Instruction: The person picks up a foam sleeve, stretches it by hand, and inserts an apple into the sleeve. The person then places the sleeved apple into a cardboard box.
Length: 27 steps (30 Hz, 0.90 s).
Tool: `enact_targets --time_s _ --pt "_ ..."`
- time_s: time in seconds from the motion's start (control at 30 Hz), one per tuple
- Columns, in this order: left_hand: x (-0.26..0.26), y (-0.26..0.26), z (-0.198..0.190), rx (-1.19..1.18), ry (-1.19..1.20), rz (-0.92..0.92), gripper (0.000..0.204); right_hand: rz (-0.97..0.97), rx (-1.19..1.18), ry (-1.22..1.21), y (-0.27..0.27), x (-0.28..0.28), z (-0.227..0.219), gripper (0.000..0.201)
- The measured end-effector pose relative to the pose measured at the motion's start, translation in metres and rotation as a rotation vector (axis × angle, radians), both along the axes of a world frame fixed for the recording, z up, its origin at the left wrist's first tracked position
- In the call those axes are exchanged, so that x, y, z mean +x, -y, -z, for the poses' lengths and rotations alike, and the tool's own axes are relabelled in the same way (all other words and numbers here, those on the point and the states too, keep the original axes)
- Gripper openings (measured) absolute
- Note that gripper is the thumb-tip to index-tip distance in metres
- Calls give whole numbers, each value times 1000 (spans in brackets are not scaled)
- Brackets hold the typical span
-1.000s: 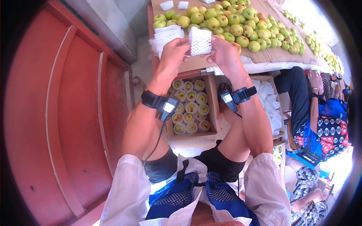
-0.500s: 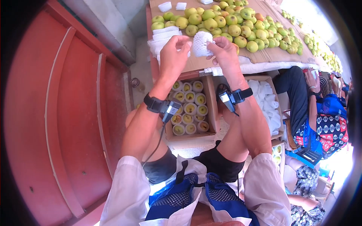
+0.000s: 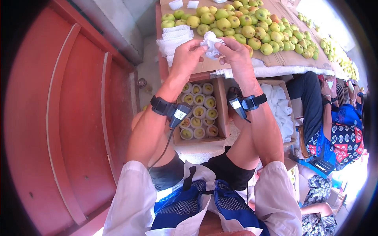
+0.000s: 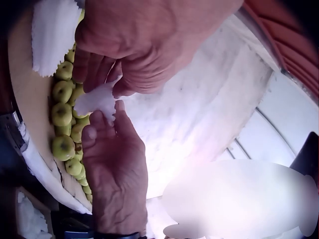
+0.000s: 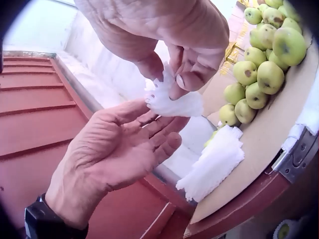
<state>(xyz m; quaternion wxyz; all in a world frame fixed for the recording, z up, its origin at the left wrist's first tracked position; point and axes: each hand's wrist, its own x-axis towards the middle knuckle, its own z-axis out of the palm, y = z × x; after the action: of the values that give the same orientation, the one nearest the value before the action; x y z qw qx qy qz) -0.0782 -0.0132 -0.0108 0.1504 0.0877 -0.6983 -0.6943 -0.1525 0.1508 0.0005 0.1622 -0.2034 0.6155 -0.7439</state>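
A white foam fruit net [image 3: 212,45], crumpled and bunched, is held between both hands above the cardboard-covered table's near edge. My right hand [image 3: 238,57] pinches it from the right; in the right wrist view its thumb and fingers grip the foam net [image 5: 174,99] from above. My left hand [image 3: 187,57] holds the other side, thumb at the edge and fingers beneath it in the right wrist view. Next to the left hand lies a stack of flat white foam nets [image 3: 175,41]. Green-yellow apples [image 3: 248,31] are heaped just beyond the hands.
Below the table, a cardboard box [image 3: 222,114] holds rows of apples in foam nets. Right of it, another box holds loose white foam nets [image 3: 275,106]. Small white foam pieces [image 3: 176,4] lie at the table's far left. A red door [image 3: 47,118] stands at left; another person [image 3: 330,118] sits at right.
The foam net, flat between both hands at first, was rounded in the right hand with the left apart, and is now bunched up between both hands.
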Motion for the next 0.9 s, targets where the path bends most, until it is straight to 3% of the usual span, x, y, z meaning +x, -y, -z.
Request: enact_targets --time_s 0.23,0.43,0.63,0.73,0.83,0.9 --pt "0 7 4 511 50 -34 27 10 -108 226 -6 -1 0 24" --pt "4 1 -4 800 -1 1 32 -121 -280 523 -7 -13 18 24" --pt "2 1 11 796 41 25 35 -83 -468 658 -4 -7 9 28" --pt "0 3 16 837 43 58 36 -169 -592 681 -4 0 -2 29" --pt "1 1 16 861 86 74 36 -638 -867 643 -10 -23 29 30" --pt "2 -6 10 899 59 58 35 -389 -754 655 -8 -14 19 30"
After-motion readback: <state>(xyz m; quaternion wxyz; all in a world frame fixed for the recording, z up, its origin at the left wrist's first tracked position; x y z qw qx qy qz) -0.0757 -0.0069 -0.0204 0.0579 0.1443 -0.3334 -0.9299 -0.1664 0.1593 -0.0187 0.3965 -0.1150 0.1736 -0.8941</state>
